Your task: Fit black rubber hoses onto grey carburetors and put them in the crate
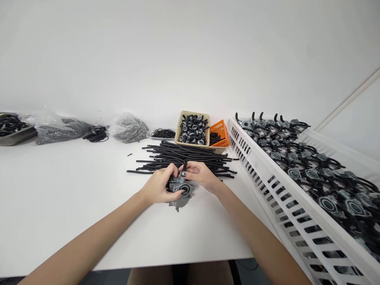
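1. Find the metal carburetor-type body between both hands, over the white table, just on the near side of the loose black hoses. Cannot tell whether resting on the surface or held clear.
2. Note left hand clamped round the body's left side, thumb laid across to the round bore.
3. Note right hand drawn in at the top, thumb and fingers together about a short upright black tube and the metal neck below. Cannot tell exact contact behind the fingers.
4. Judge step as, probably, working the tube at the neck. Hold the body steady with the left; make small moves with the right only.
5. Pinch low, near the joint, to limit buckling. Press along the neck's line with a slight twist; avoid bending sideways.
6. Keep thumb tip out of the bore. Check seating with a light tug.
7. Use bare table to the left and toward the front edge for turning the wrists.
8. Watch right side: white basket, wall slanting close by the right forearm. Tuck elbow in.
9. Avoid forward sweeps: hoses just beyond the fingers, tan bin and orange basket behind.
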Available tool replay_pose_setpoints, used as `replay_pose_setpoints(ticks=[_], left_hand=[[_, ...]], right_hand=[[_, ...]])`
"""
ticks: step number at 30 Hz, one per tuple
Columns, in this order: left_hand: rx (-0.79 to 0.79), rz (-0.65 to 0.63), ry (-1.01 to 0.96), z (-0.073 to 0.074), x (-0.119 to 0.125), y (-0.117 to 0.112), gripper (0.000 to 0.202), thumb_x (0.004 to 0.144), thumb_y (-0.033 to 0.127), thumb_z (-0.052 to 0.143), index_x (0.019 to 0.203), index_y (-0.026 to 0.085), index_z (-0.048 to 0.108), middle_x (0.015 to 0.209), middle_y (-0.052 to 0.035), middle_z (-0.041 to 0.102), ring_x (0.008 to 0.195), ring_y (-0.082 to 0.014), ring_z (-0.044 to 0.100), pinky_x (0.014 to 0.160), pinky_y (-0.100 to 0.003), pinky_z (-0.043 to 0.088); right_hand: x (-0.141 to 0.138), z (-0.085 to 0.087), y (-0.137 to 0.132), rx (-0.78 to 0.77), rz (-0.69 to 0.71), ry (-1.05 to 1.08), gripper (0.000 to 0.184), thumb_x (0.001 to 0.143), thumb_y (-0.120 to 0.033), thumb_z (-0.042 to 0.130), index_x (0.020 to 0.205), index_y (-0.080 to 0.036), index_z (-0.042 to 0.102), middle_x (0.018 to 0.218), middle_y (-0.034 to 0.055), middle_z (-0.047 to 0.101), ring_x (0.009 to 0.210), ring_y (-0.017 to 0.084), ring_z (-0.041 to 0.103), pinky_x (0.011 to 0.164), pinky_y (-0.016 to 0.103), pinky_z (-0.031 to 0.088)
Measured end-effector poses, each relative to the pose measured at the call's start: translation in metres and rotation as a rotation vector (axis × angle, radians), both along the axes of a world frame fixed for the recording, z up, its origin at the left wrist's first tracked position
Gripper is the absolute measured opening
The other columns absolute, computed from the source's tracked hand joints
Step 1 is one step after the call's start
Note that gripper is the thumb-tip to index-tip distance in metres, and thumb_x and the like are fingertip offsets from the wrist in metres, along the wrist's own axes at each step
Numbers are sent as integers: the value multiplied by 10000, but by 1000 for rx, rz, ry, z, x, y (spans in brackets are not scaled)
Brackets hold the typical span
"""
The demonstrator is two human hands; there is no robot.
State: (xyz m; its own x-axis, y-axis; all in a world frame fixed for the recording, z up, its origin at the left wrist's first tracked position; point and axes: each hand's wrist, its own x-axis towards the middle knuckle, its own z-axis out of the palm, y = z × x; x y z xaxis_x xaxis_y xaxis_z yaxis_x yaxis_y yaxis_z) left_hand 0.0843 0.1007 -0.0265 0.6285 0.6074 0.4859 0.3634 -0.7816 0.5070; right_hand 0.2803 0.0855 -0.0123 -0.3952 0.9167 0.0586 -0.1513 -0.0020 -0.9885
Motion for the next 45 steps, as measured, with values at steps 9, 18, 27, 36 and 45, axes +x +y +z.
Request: replay_pose_setpoints(ticks=[9, 18, 27, 36, 45], left_hand=[[-11, -16, 26, -3, -2, 1, 369, 723, 432, 605, 878, 237, 333, 728, 33, 522, 578, -124, 425, 578, -249, 354], [37, -12, 4, -1, 0, 0, 347, 716, 395, 606, 864, 235, 335, 700, 50, 482, 561, -115, 411, 561, -237, 344], [45, -5, 4, -1, -1, 1, 349, 722, 411, 602, 866, 239, 334, 683, 54, 482, 552, -122, 431, 554, -238, 356], [65, -25, -9, -1, 0, 1, 364, 715, 419, 618, 884, 236, 352, 698, 50, 496, 551, -117, 434, 555, -235, 351], [37, -6, 4, -5, -2, 2, 364, 728, 458, 598, 893, 238, 360, 708, 39, 500, 572, -130, 441, 569, -249, 358]], right_hand=[[7, -4, 4, 18, -18, 10, 307, 736, -415, 775, 772, -183, 578, 739, -37, 564, 710, 104, 531, 709, 251, 411], [12, -6, 4, -28, 70, 104, 341, 652, -336, 851, 726, -170, 563, 796, -19, 565, 760, 110, 536, 729, 254, 410], [1, -2, 1, -37, 5, 38, 392, 606, -337, 875, 906, -178, 680, 843, 1, 659, 846, 144, 618, 830, 297, 468], [7, -5, 4, 9, 14, -27, 322, 699, -410, 806, 881, -164, 705, 852, 21, 663, 845, 151, 607, 839, 309, 465], [9, -9, 5, -28, 8, 31, 324, 686, -419, 814, 749, -163, 625, 796, 2, 592, 810, 145, 572, 817, 317, 435]])
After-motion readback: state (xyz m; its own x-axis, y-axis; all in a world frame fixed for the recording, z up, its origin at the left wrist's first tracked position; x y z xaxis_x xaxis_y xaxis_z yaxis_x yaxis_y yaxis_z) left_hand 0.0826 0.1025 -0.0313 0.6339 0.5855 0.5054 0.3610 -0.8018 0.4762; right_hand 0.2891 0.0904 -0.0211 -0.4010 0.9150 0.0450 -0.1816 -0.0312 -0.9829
